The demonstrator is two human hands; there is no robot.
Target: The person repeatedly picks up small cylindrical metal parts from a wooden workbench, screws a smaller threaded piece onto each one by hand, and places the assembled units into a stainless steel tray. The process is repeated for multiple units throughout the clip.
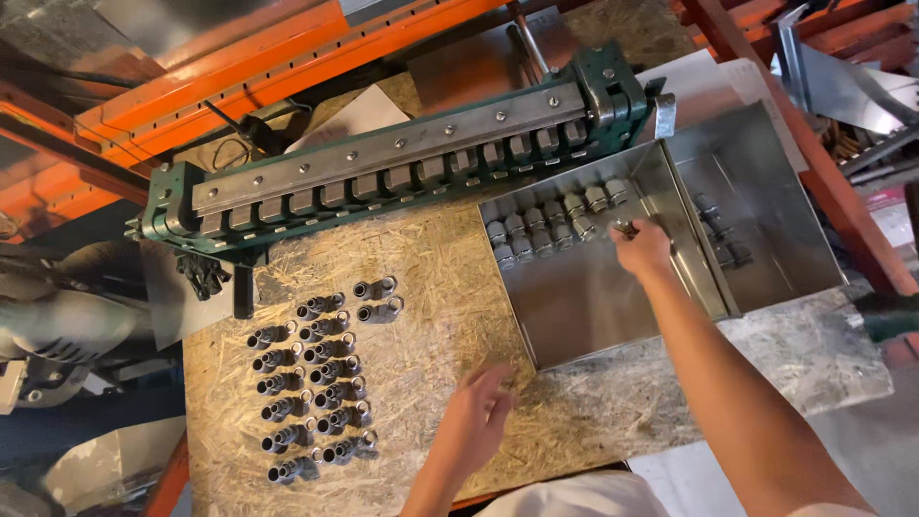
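Note:
My right hand (643, 249) reaches into a shiny sheet-metal tray (584, 306) and pinches a small metal fitting (624, 228) at the end of the rows of fittings (550, 225) lined along the tray's far wall. My left hand (479, 414) hovers low over the chipboard tabletop (431, 287), fingers spread and blurred, holding nothing. Left of it, several grey metal fittings (311, 388) lie in two neat columns on the board, with two more (376, 299) set apart above them.
A green manual sheet-metal bending brake (383, 168) runs across the far edge of the board. A second metal tray (756, 211) with a few fittings sits to the right. Orange rack beams (239, 67) stand behind; grey clutter lies at the left.

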